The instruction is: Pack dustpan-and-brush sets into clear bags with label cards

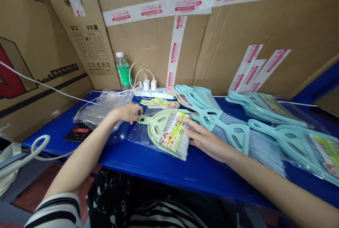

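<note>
A light green dustpan (153, 122) with a small grey-bristled brush (183, 147) lies on the blue table inside a clear plastic bag (140, 134). A printed card (173, 133) with yellow-green and red flower print lies over the bristles. My left hand (129, 112) has its fingers curled closed at the handle end, on the handle or the bag there. With fingers stretched out, my right hand (202, 137) rests on the card's right edge and the bristles. Several loose printed cards (159, 103) lie behind the dustpan.
Several teal dustpans (203, 97) and brushes (238, 132) lie to the right, with bagged sets (293, 134) farther right. Clear plastic bags (99, 109) lie left, near a dark red-marked object (81, 131). A bottle (123, 71) and power strip (159, 93) stand before cardboard walls. Cables cross the left side.
</note>
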Demonstrator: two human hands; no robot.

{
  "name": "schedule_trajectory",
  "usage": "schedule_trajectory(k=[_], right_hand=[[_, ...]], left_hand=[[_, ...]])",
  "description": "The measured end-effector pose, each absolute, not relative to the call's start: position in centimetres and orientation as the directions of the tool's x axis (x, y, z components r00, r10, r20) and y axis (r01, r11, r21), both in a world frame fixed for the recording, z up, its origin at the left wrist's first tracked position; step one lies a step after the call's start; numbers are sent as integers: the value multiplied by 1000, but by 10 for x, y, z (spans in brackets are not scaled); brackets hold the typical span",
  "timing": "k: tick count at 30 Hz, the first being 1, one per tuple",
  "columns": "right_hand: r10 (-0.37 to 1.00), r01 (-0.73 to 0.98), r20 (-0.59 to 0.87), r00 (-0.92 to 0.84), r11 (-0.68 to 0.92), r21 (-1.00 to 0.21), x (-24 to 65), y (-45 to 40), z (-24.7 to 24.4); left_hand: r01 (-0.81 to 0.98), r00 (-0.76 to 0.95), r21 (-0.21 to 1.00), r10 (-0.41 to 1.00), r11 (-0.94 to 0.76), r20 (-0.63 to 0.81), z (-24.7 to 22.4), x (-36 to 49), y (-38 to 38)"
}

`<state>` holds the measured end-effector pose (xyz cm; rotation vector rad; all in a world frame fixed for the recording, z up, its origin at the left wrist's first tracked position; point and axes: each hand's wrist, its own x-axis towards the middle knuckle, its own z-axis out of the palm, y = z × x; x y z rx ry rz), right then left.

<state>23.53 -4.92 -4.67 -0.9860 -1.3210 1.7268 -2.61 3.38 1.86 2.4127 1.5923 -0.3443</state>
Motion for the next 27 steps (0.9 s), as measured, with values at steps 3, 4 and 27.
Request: schedule_trajectory(k=[3,4,27], right_hand=[[885,-90,-109,-452,-167,-982,236,-49,-47],[884,-84,-105,-455,-160,-984,237,-49,-47],[877,-25,-103,-469,-130,-991,242,-45,-56]], left_hand=[[926,361,-6,890,-377,-280,21,-27,33],[927,355,-27,895,-375,-271,22,-27,33],[926,282,-206,943,-315,-174,26,-39,34]])
